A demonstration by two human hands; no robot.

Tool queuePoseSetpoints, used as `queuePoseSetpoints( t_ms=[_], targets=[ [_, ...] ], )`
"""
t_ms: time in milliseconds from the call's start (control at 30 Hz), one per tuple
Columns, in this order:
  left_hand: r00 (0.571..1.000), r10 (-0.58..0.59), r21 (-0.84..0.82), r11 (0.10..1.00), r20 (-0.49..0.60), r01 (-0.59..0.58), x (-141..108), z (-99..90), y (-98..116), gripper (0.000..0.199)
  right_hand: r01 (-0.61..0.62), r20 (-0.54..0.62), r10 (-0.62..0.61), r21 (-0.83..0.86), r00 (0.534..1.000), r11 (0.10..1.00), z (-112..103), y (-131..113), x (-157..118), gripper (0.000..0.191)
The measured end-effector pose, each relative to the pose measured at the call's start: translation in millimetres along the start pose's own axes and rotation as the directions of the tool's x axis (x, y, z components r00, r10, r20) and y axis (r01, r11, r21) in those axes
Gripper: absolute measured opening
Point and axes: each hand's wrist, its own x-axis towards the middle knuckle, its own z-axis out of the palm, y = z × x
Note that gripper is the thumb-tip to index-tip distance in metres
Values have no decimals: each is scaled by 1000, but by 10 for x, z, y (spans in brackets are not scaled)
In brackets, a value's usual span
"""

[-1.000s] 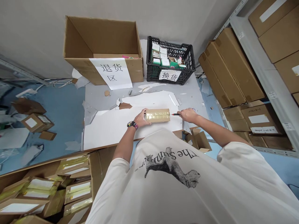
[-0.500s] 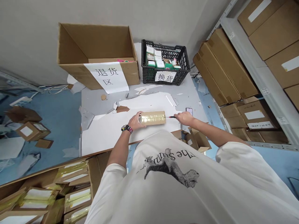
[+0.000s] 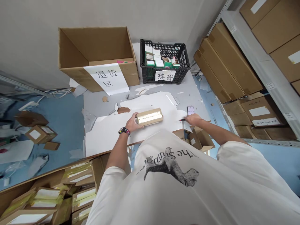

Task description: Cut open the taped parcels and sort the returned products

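Note:
A small cardboard box (image 3: 150, 117) with shiny tape along its top lies on the white sheet over the table. My left hand (image 3: 134, 122) grips its left end, thumb on the near side and fingers at the far side. To the right, my right hand (image 3: 193, 119) is closed round a thin tool with a red and black handle (image 3: 182, 120); its tip is too fine to make out clearly. That tool is apart from the box. Just beyond my right hand a phone (image 3: 190, 110) lies on the table.
At the back stand a large open carton (image 3: 98, 45) with a paper sign and a black plastic crate (image 3: 161, 79) holding small white-green boxes. Shelves of cartons (image 3: 225, 62) rise at right. Taped parcels (image 3: 45, 195) fill a big box at lower left. Torn white sheet (image 3: 105, 137) covers the tabletop.
My right hand has drawn the tool away to the right, off the box's end. My left hand has shifted slightly left and tilted the box, whose tape now reflects brightly.

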Motion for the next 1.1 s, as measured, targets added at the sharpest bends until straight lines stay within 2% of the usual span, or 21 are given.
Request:
queuePoseSetpoints(
  t_ms=[33, 100, 167, 200, 267, 367, 433, 533, 667, 767, 867, 933, 1000, 1100],
  targets=[
    [999, -24, -5, 1000, -37, 24, -20, -62, -59, 119, -30, 6, 29, 34, 1000, 999, 58, 71, -31, 30],
    [990, -61, -12, 998, -128, 60, -55, -192, -175, 118, -101, -66, 113, 162, 991, 982, 147, 140, -65, 34],
    [981, -77, -16, 997, -178, 75, -69, -303, -252, 117, -131, -171, 200, 345, 965, 929, 189, 92, -35, 40],
    [980, -80, -17, 997, -182, 78, -65, -341, -267, 116, -109, -209, 223, 448, 952, 888, 195, 27, 5, 42],
    [986, -75, -17, 997, -152, 73, -34, -378, -246, 115, -3, -246, 213, 648, 946, 762, 189, -154, 116, 43],
    [996, -49, -3, 999, -75, 49, 50, -343, -135, 120, 150, -262, 156, 848, 952, 508, 166, -458, 290, 41],
    [999, -40, 16, 999, -25, 40, 114, -294, -55, 126, 224, -296, 138, 896, 945, 384, 148, -628, 371, 42],
    [999, -40, 66, 997, 15, 39, 186, -238, 44, 135, 272, -313, 131, 926, 941, 262, 106, -812, 437, 44],
    [998, 7, 219, 976, -58, 6, 188, -158, 217, 143, 227, -247, 142, 964, 959, 141, 49, -952, 490, 43],
    [989, 100, 309, 949, -109, -62, 167, 3, 427, 124, 202, -206, 144, 979, 968, 42, 41, -990, 522, 45],
    [985, 171, 317, 935, -17, -157, 198, 237, 649, 95, 185, -177, 135, 982, 975, -48, 57, -991, 540, 51],
    [985, 172, 328, 929, 22, -169, 242, 388, 764, 82, 174, -162, 135, 981, 977, -84, 70, -987, 546, 54],
    [987, 159, 354, 922, 20, -156, 280, 503, 840, 76, 164, -149, 139, 982, 979, -99, 80, -986, 550, 54],
    [989, 150, 378, 916, -8, -136, 300, 599, 896, 77, 144, -129, 147, 985, 981, -97, 97, -992, 557, 52]
  ],
)
